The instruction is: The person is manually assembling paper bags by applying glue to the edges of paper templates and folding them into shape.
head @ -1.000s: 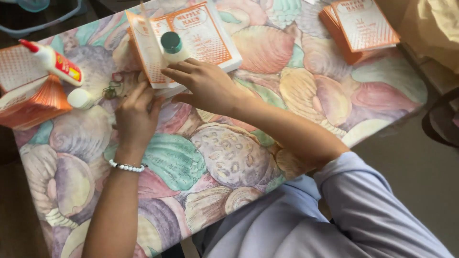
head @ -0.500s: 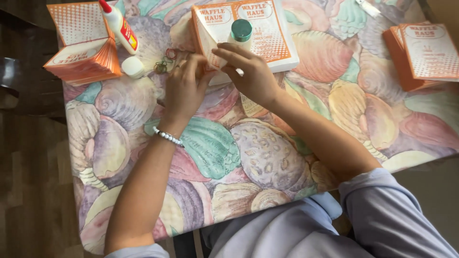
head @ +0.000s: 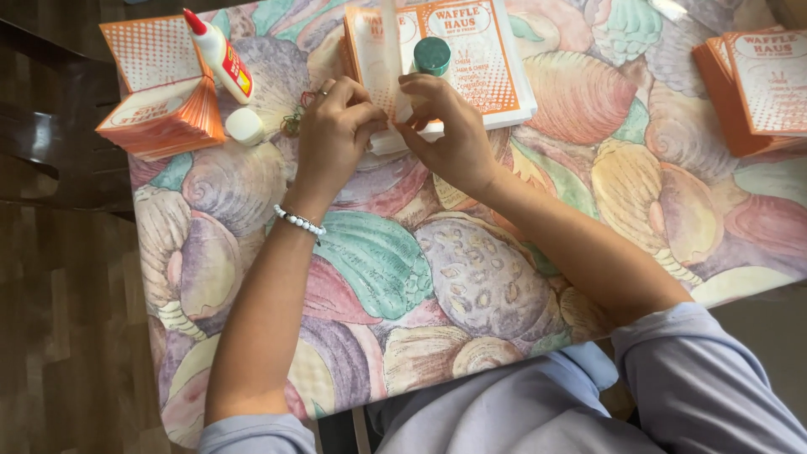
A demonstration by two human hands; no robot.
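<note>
My left hand (head: 334, 134) and my right hand (head: 445, 134) meet at the near edge of an orange and white printed paper sheet (head: 471, 59) on the table. Both pinch a narrow upright flap of that sheet (head: 388, 50) between fingertips, the left from the left side, the right from the right. A small round green-lidded jar (head: 432, 55) stands on the sheet just beyond my right fingers. My left wrist wears a white bead bracelet.
A white glue bottle with a red tip (head: 218, 55) leans on an orange paper stack (head: 160, 101) at far left, a white cap (head: 245, 126) beside it. Another orange stack (head: 756, 84) lies at far right. The tablecloth (head: 378, 261) has a seashell print; dark wooden floor lies left.
Both hands came together at the sheet's near edge and raised a narrow flap upright. The view has shifted, so the table's objects sit further right and lower in frame.
</note>
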